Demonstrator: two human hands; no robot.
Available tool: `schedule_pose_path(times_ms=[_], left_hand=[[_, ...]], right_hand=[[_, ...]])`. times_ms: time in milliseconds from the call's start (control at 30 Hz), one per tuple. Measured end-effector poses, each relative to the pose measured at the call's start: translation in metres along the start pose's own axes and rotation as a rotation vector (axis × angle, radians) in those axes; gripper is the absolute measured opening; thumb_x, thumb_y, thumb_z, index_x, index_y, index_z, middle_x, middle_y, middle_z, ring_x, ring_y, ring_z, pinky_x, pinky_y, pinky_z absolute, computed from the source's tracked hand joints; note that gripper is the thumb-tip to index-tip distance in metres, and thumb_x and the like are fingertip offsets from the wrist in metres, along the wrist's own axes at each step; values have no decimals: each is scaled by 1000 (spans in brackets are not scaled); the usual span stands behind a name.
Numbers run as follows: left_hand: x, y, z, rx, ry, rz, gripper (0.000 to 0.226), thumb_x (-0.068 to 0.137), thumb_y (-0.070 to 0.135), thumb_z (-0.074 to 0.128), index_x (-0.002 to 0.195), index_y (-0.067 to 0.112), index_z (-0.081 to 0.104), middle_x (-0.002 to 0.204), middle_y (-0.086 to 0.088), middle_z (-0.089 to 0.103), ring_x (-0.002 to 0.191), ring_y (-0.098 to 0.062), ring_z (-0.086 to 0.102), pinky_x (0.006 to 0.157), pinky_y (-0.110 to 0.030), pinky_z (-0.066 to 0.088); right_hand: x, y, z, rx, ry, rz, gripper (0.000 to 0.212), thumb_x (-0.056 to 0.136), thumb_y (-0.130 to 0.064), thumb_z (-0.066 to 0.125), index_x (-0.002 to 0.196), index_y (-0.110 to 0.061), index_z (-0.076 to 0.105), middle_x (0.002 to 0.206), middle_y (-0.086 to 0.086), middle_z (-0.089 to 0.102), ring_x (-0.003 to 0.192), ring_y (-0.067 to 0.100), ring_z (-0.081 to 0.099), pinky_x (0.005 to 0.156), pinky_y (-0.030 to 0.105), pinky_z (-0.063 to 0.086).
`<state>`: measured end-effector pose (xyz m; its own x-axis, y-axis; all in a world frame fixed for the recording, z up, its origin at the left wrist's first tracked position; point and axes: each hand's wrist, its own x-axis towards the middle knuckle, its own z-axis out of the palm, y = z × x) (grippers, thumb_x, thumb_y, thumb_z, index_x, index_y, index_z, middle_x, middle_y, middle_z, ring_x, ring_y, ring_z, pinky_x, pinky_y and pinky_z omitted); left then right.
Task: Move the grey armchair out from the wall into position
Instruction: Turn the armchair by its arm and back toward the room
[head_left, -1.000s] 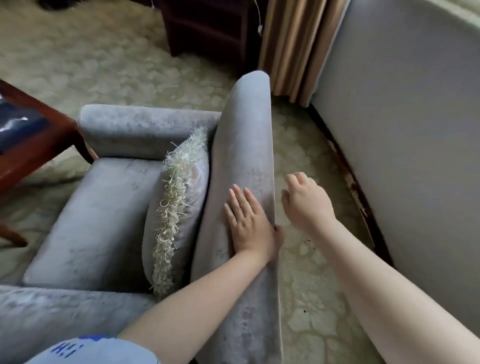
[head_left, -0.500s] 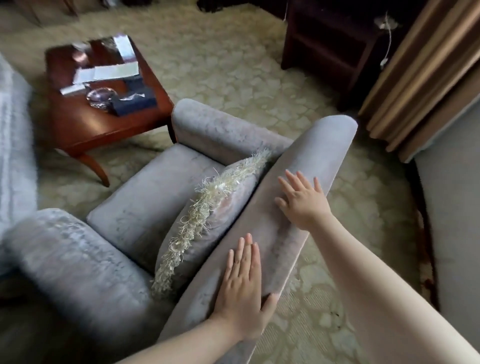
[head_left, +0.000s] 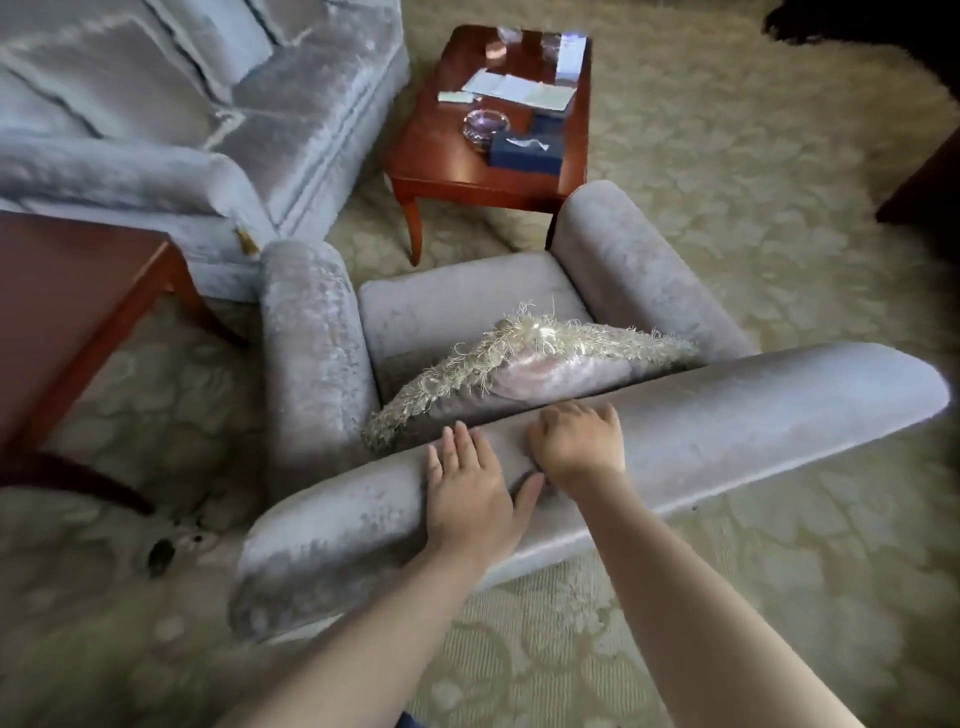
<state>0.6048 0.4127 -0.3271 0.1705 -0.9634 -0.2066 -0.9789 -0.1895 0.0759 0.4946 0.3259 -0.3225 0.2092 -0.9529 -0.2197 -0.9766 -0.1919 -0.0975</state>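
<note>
Closer to my left hand now, my right hand is gripping the backrest of the grey armchair. My left hand is pressing flat there, fingers straight.

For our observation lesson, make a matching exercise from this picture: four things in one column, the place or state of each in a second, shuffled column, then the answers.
Column A
1. fringed cushion
2. blue box
3. left hand
4. right hand

Column B
a. fingers curled over the front edge of the grey armchair backrest
b. on the armchair seat, leaning against the backrest
c. lying flat on top of the backrest
d. on the wooden coffee table

Pairs: 1-b; 2-d; 3-c; 4-a
</note>
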Motion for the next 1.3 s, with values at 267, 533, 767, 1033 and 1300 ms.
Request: schedule_pose_path(times_ms=[267, 533, 767, 1033, 1300], left_hand=[[5, 2, 0, 24, 52, 30, 84, 88, 65, 20, 133, -3, 38, 132, -23, 48, 120, -35, 45, 106, -45, 25], [5, 0, 0, 2, 31, 67, 83, 90, 64, 24, 132, -6, 38, 133, -26, 46, 121, -39, 43, 105, -47, 27], [24, -16, -1, -31, -96, 342, 89, 92, 60, 28, 142, -13, 13, 148, -33, 20, 140, -39, 18, 115, -43, 12], [43, -66, 1, -191, -217, 877, 67, 99, 37, 29, 148, 2, -1, 157, -15, -5, 145, -22, -2, 117, -35, 1], [39, -64, 8, -220, -123, 877, 65, 99, 34, 30, 148, -1, 5, 157, -17, 4, 145, -24, 7, 116, -35, 7]], right_hand=[[10, 4, 11, -30, 139, 27, 40, 82, -37, 34, 77, -18, 68, 85, 2, 68, 87, 23, 60, 85, 36, 34], [6, 5, 12, -36, 167, 42, 37, 82, -37, 36, 79, -19, 68, 89, 2, 68, 92, 23, 58, 85, 36, 33], [-4, 1, 8, 39, 299, 181, 29, 85, -27, 42, 73, -13, 65, 87, 7, 69, 89, 29, 58, 84, 34, 35], [-52, -57, 22, 465, 561, 943, 57, 94, -19, 37, 146, 0, 23, 156, 15, 16, 145, 27, 10, 118, 40, 7], [-111, -206, 66, 1172, 730, 1169, 46, 102, -28, 27, 139, -3, 34, 140, 11, 40, 138, 26, 30, 106, 24, 27]])
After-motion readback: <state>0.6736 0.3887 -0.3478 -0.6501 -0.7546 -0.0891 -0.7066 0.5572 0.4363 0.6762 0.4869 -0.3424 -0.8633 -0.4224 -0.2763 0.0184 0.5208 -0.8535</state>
